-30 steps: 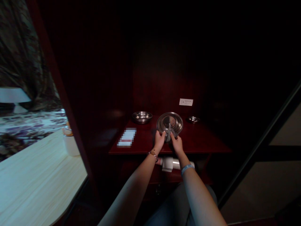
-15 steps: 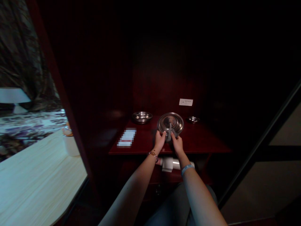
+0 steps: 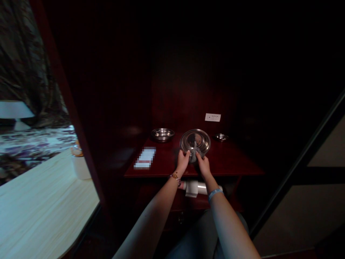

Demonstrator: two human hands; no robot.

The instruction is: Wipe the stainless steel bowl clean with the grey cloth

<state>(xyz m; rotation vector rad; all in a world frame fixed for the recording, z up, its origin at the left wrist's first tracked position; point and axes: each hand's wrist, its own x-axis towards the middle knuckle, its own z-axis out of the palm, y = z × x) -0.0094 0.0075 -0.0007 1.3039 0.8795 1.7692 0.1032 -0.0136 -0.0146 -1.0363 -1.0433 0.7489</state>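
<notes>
A round stainless-steel dish (image 3: 204, 141) is held tilted up above the shelf; whether it is a plate or a shallow bowl I cannot tell. My left hand (image 3: 183, 160) grips its near edge on the left, thumb on top, fingers mostly hidden below. On the right side of that edge, my right hand (image 3: 204, 164) is closed in the same way. A grey cloth (image 3: 193, 155) is bunched between both thumbs and lies against the dish's surface. Both hands touch the cloth.
On the dark red shelf (image 3: 229, 163) stand a steel bowl (image 3: 162, 134) at back left and a small steel bowl (image 3: 221, 137) at right. A blurred-out white rectangle (image 3: 145, 157) lies at left. Below lies a white cylinder (image 3: 202, 187). A pale table (image 3: 48, 201) is at far left.
Hardly anything differs. The dish, the cloth and both hands stay in nearly the same place, with the cloth's folds slightly shifted.
</notes>
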